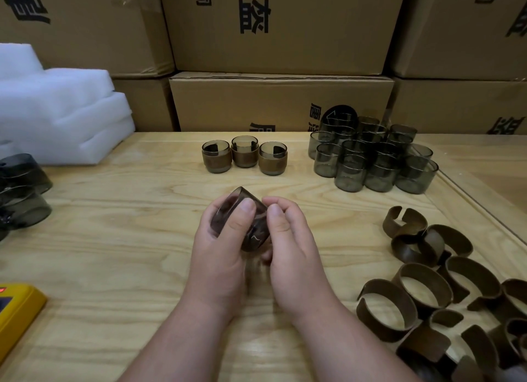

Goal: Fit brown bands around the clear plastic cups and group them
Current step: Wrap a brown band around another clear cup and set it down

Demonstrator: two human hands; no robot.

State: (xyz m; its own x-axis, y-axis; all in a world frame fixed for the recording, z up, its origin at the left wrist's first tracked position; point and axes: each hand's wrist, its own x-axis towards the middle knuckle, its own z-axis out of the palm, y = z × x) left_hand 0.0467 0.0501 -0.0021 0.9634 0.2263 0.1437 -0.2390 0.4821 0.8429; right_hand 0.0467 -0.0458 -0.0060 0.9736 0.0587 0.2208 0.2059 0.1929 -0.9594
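Note:
A smoky clear cup with a brown band partly round it is held tilted above the middle of the wooden table. My left hand grips it with the thumb across its side. My right hand holds the cup's right side, fingers curled round it. Three banded cups stand in a row at the back centre. A cluster of several bare cups stands at the back right. Several loose brown bands lie in a heap at the right front.
White foam blocks sit at the back left, with dark plastic cups lying at the left edge. A yellow device lies at the front left. Cardboard boxes wall off the back.

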